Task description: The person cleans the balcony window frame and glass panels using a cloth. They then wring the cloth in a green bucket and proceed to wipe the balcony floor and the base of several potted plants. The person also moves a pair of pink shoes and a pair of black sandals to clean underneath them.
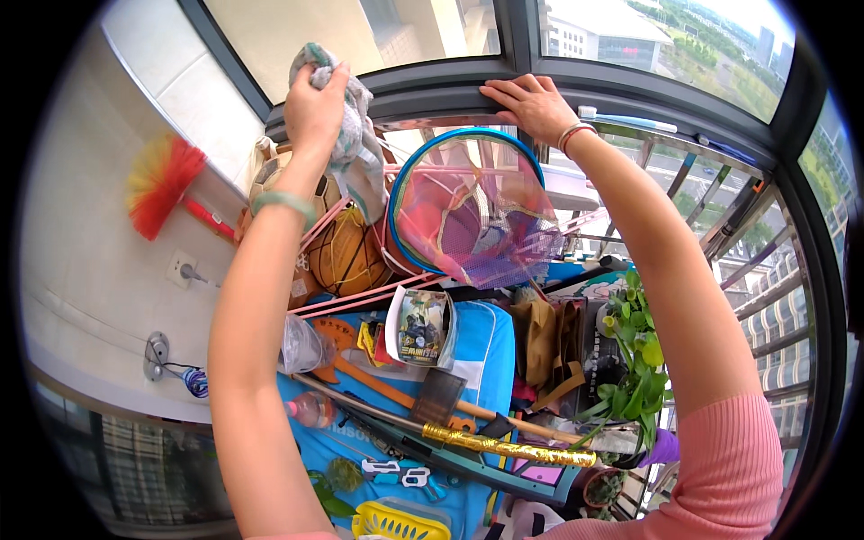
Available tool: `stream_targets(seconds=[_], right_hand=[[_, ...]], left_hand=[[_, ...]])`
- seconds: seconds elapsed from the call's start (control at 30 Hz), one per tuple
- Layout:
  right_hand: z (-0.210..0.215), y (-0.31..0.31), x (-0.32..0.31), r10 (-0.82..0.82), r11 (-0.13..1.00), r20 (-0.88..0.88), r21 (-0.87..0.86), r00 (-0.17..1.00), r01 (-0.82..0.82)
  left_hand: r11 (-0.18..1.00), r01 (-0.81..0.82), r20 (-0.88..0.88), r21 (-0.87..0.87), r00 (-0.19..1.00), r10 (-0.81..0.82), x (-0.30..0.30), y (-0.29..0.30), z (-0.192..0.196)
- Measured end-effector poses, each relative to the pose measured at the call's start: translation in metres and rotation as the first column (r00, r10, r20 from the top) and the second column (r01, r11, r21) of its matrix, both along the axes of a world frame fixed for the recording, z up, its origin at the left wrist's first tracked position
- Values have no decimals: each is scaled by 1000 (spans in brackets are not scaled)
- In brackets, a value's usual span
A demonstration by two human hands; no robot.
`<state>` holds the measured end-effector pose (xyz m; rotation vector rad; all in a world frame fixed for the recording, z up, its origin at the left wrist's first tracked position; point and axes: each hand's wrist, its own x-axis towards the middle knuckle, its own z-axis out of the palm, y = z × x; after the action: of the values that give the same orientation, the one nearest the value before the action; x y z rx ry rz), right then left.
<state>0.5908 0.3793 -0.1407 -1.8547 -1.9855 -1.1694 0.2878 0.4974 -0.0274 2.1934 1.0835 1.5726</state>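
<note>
The person's hands are apart: the left hand [317, 110] is clamped on a crumpled grey-white cloth [357, 144] above and left of the blue-rimmed mesh net [481, 202], the cloth's lower end hanging near its hoop. Above and right of the net, the right hand [535, 108] rests its fingers on the dark window frame [427, 101], clasping nothing visible. A basketball [345, 259] sits left of the net, a toothbrush [630, 121] to its upper right, and a potted plant [634, 360] to its lower right.
</note>
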Motion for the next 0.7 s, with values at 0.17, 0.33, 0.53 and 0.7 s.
stream_targets(seconds=[0.17, 0.33, 0.53, 0.7], right_hand=[[-3, 0, 1, 1, 999, 6, 52, 1000, -1], [-1, 1, 1, -13, 998, 35, 59, 999, 11], [0, 0, 1, -44, 998, 52, 52, 998, 41], [3, -2, 0, -35, 999, 32, 23, 999, 34]], left_hand=[[982, -73, -501, 177, 852, 153, 38, 22, -24], [975, 64, -762, 214, 635, 126, 66, 31, -57], [982, -5, -828, 189, 537, 162, 93, 49, -74], [969, -185, -905, 166, 363, 224, 106, 57, -65]])
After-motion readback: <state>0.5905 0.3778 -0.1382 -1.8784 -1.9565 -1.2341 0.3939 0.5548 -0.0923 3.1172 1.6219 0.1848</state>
